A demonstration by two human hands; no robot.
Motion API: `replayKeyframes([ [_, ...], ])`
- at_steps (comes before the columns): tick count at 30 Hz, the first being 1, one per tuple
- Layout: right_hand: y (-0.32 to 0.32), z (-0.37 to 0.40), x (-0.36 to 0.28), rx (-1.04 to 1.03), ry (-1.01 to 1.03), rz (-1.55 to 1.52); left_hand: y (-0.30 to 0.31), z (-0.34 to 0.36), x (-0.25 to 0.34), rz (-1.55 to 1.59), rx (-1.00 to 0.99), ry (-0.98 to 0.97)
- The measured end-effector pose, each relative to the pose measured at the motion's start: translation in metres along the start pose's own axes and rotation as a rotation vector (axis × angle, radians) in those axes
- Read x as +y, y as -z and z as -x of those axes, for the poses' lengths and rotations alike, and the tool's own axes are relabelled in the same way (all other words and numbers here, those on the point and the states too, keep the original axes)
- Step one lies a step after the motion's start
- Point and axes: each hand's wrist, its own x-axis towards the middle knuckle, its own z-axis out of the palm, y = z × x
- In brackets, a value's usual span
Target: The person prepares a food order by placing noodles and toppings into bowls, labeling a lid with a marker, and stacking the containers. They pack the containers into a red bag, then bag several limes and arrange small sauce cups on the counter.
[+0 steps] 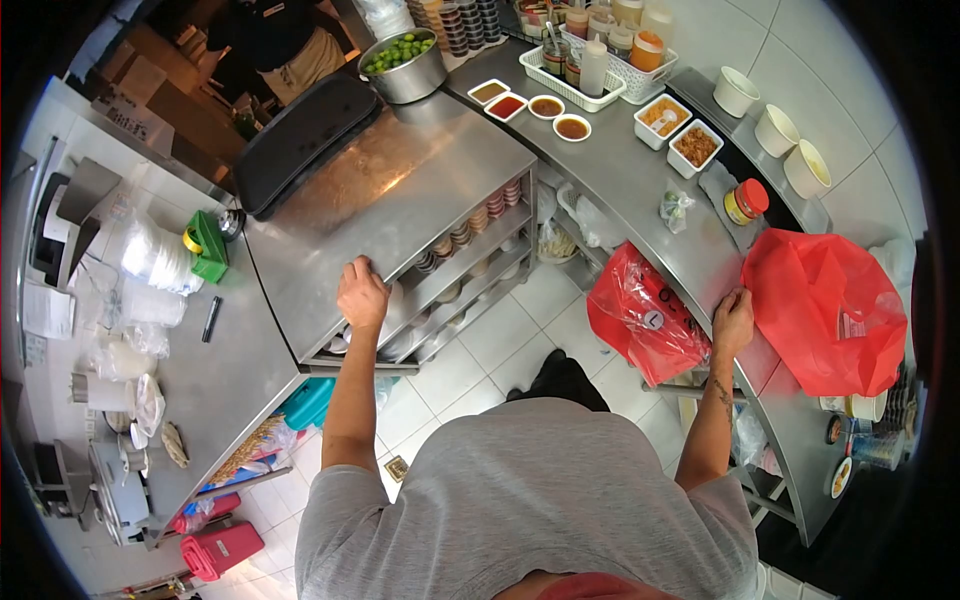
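My left hand [363, 292] rests with curled fingers over the edge of the steel counter [400, 180] at the left. On the right, my right hand [733, 322] is closed at the edge of the other steel counter [640, 200], just beside a large red plastic bag [825, 310]. Below that counter's edge, between it and the floor, hangs another red bag [645, 310] with clear plastic and a round "L" label. A red-lidded jar [746, 201] stands above the large bag, near a grey cloth [722, 190].
A pot of green limes [405, 75] and a black tray [305, 145] stand at the back left. Sauce dishes [572, 127], white food tubs [695, 148] and bowls [777, 132] line the right counter. A green tape dispenser [207, 245] is far left. Another person [290, 50] stands beyond.
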Motion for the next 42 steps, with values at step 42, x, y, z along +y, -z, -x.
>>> replayKeyframes([
  [42,0.0042,0.0008,-0.0046,-0.012,-0.012,0.004,-0.0019,0.0001,-0.0001,0.002,0.030,-0.003],
])
